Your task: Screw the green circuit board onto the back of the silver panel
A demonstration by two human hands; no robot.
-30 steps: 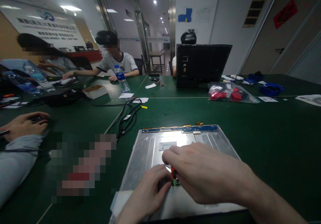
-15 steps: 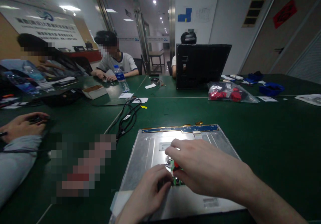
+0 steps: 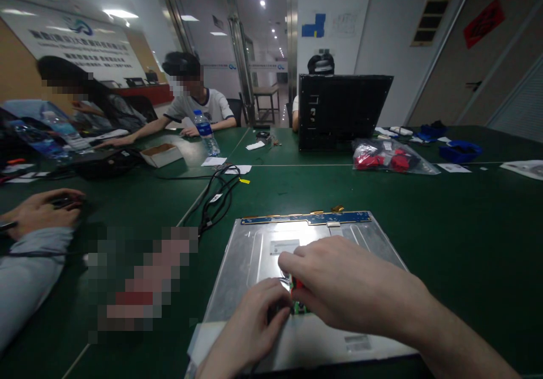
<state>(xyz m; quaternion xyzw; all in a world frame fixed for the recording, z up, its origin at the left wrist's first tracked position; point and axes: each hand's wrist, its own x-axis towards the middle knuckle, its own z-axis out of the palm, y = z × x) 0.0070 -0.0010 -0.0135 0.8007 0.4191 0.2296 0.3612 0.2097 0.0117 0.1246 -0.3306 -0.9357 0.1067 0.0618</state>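
A metal-backed display panel [image 3: 250,254] lies on the table before me, a blue circuit strip [image 3: 305,218] along its far edge. On the panel sits a small green circuit board [image 3: 300,308], largely covered by my hands. My left hand [image 3: 263,314] is closed, thumb and fingertips pinching the board's left edge. From above, my right hand [image 3: 335,280] curls its fingers round what looks like a red-handled screwdriver [image 3: 298,283] over the board. Its tip and most of its handle are hidden.
Black cables [image 3: 218,198] lie beyond the panel's left corner. A black monitor [image 3: 344,110] and a bag of red parts [image 3: 390,157] stand farther back. At left, a co-worker's hands [image 3: 46,212] hold a small dark object. A water bottle [image 3: 205,133] stands near another seated person.
My right fingers have curled in and turned round the red handle, covering more of it. My left hand stays put. A person across the table has stretched an arm to the side.
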